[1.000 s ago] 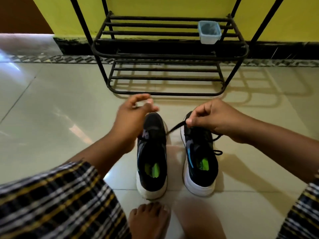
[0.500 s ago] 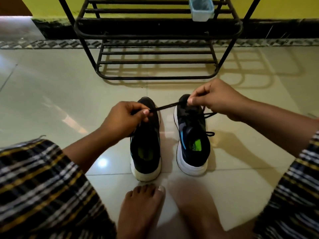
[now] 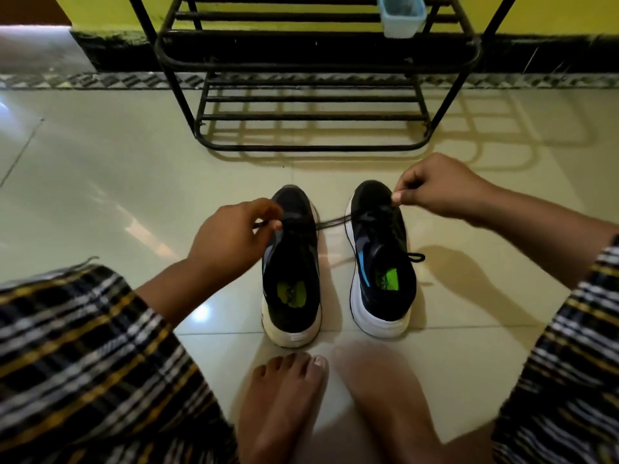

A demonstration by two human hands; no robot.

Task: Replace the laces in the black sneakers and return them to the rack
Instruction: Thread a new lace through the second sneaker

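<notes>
2 black sneakers point(image 3: 291, 262) sit side by side on the floor point(image 3: 100, 182) at centre frame, below the rack point(image 3: 315, 61). Left hand point(image 3: 231, 239) pinches a black lace point(image 3: 331, 223) stretched across to the right shoe; right hand point(image 3: 442, 189) curls at its toe, apparently pinching lace too.

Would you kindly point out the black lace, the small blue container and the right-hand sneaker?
black lace point(image 3: 331, 222), head view, taut stretch between the two sneakers.
small blue container point(image 3: 402, 20), head view, its front wall.
right-hand sneaker point(image 3: 382, 229), head view, its laced upper.
</notes>
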